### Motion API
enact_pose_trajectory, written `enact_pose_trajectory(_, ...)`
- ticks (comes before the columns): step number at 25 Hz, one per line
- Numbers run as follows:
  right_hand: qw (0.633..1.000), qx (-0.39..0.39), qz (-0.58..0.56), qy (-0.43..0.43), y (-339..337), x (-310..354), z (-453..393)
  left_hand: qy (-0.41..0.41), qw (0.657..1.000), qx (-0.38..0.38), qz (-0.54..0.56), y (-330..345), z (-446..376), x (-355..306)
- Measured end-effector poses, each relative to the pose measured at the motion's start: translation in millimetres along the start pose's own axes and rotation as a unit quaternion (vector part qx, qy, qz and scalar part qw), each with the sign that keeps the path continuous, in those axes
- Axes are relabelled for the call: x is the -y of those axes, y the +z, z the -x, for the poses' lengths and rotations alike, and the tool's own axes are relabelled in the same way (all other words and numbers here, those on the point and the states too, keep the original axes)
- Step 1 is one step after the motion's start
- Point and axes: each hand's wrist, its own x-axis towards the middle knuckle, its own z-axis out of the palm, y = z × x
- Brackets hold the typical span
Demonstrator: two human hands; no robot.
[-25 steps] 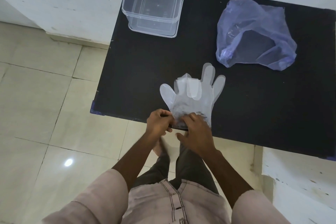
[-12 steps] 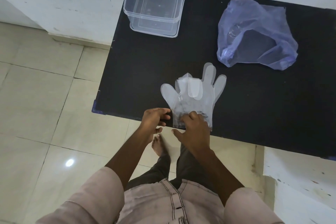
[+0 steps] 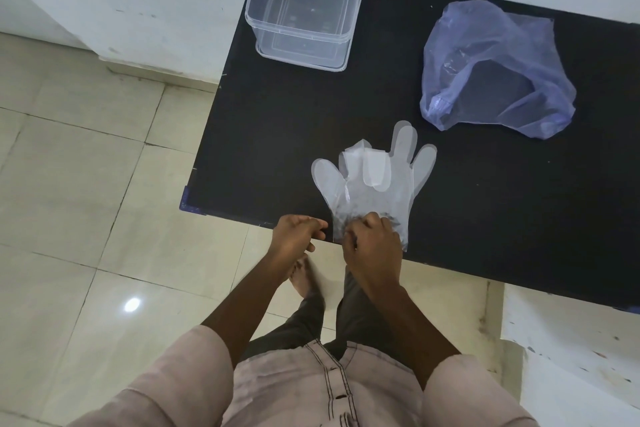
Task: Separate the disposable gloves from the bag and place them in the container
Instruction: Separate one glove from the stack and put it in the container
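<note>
Black table (image 3: 277, 135), gloves (image 3: 372, 184) flat at its near edge, right hand (image 3: 374, 239) pinching the cuff, left hand (image 3: 296, 236) curled beside gloves, grasp unclear, container (image 3: 304, 7) far-left corner, bag (image 3: 495, 69) far right.

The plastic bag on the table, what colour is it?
The bag is a translucent pale blue-violet, seen in the head view.

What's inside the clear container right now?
The clear container shows only its own moulded bottom, no gloves. The gloves lie stacked on the black table, cuffs covered by the right hand.
</note>
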Motion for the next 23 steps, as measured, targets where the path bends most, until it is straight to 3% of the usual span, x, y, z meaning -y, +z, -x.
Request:
enact_pose_trajectory(10, 1.0, -0.021, -0.017, 0.013, -1.7, 5.1, -1.1, 0.048, 0.999, 0.015, -0.014, 9.0, -0.4, -6.8)
enact_pose_trajectory(15, 1.0, 0.004, -0.005, -0.002, 2.7, 0.0, -1.3, 0.029, 1.0, 0.012, -0.004, 11.1, -4.6, -11.9)
enact_pose_trajectory(21, 0.999, 0.008, -0.012, -0.039, -6.5, -3.4, -1.9, 0.043, 0.994, 0.028, -0.102, 18.3, -5.7, -34.9)
enact_pose_trajectory(23, 0.998, 0.0, 0.021, -0.052, -9.5, -8.0, -0.3, 0.013, 0.997, 0.023, -0.072, 17.9, -6.2, -47.7)
